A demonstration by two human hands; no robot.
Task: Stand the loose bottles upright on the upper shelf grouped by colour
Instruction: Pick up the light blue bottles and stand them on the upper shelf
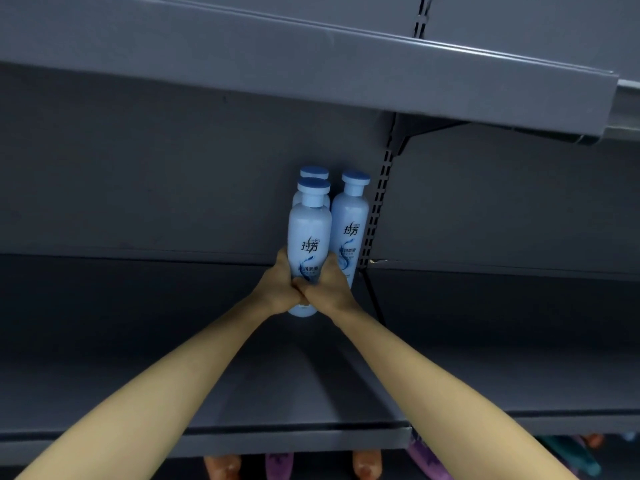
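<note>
As left hand (280, 289) and right hand (334, 289) grip front bottle (309, 230), shelf (138, 341) stretching left.

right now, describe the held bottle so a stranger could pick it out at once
Find the slotted upright at the back of the grey shelf; three pale blue bottles are just left of it. The front bottle, nearest the camera, is the one. It alone is gripped low down by the left hand and right hand.

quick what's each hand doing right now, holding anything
Left hand: fingers curled round the front blue bottle, holding it upright on the shelf.
Right hand: gripping the same bottle from the other side.
</note>
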